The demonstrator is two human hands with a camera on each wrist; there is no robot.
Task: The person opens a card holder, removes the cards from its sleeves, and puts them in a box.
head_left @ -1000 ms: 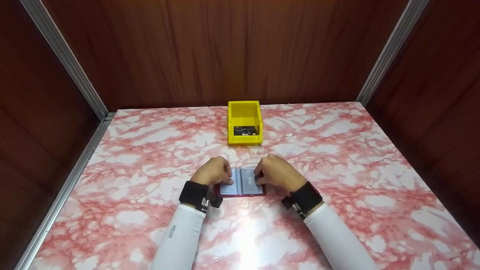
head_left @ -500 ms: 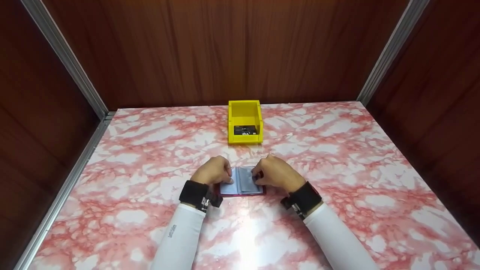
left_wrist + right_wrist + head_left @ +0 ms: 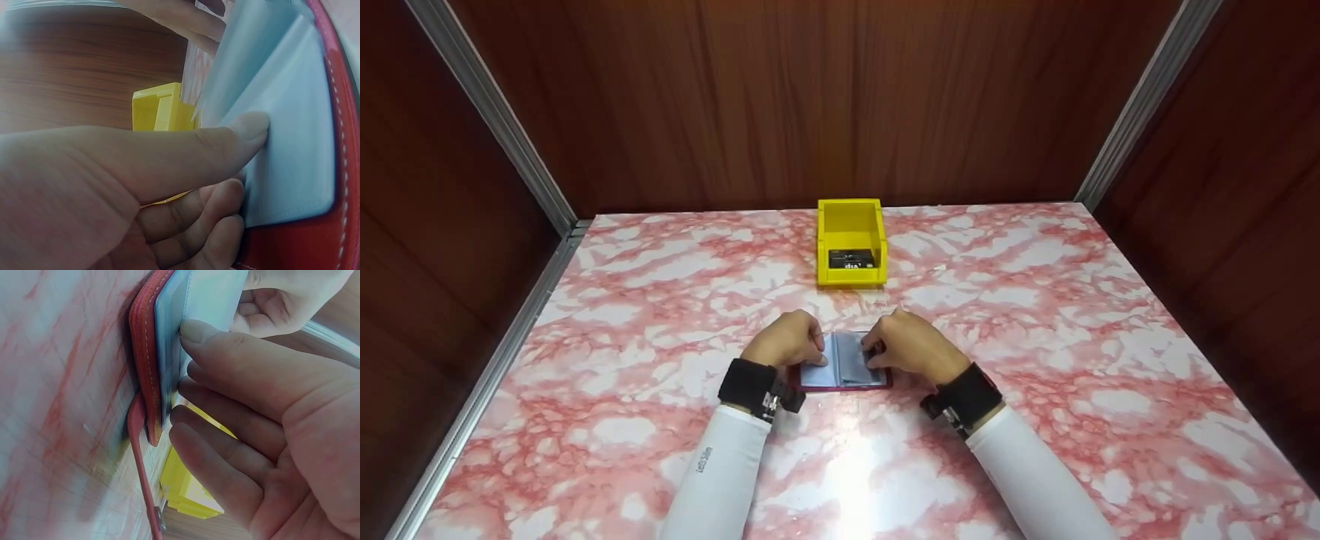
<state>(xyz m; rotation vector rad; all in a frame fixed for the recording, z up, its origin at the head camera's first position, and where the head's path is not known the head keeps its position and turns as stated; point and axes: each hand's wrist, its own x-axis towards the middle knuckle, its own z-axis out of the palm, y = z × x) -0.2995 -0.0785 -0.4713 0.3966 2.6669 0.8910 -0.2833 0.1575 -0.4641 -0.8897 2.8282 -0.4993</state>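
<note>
A red card holder [image 3: 840,388] lies open on the table, with stitched edges and clear plastic sleeves. My left hand [image 3: 786,341] holds its left side: the thumb [image 3: 247,128] lies on the top sleeve [image 3: 298,146] and the other fingers curl at the edge. My right hand [image 3: 916,346] pinches the edge of a right-hand sleeve [image 3: 851,360] between thumb and index finger, and this sleeve stands slightly raised. In the right wrist view a red strap [image 3: 140,464] with a metal snap hangs off the holder's edge. The right fingertips are partly hidden in the head view.
Beyond the hands stands a yellow bin [image 3: 851,277] holding black cards [image 3: 851,259] with white lettering. The red-and-white marbled table [image 3: 660,300] is bordered by brown wood-grain panels [image 3: 840,97] and metal corner posts [image 3: 495,112].
My right fingers have moved slightly left and raised the right sleeve; the pale lettering seen on that side earlier no longer shows. My left hand has stayed in place.
</note>
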